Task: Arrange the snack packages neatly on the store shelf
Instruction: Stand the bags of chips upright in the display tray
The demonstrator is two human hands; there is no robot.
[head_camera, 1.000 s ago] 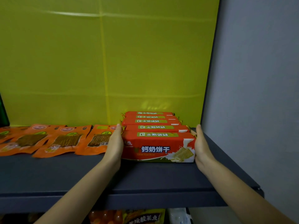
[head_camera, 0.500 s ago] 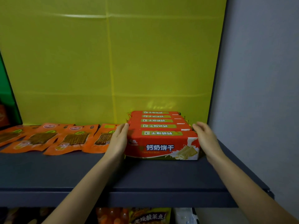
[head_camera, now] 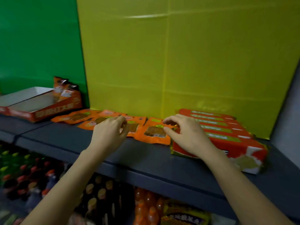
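Several red biscuit packs (head_camera: 227,135) stand in a row at the right end of the dark shelf (head_camera: 146,155). Left of them lie several flat orange snack pouches (head_camera: 154,133), overlapping along the back. My left hand (head_camera: 110,133) hovers over the middle pouches with curled fingers apart, holding nothing. My right hand (head_camera: 186,135) sits above the rightmost pouch and the left end of the biscuit packs, thumb and fingers spread near the pouch's right edge. The image is blurred, so contact with the pouch is unclear.
An open red display carton (head_camera: 40,104) with a few orange packets at its back stands at the far left. A yellow back panel (head_camera: 178,62) and a grey side wall (head_camera: 289,124) bound the shelf. Bottles and snack bags fill the shelf below (head_camera: 113,200).
Both hands have left the ends of the front biscuit pack and moved left over the orange pouches. The view has swung left, bringing the red carton into sight.
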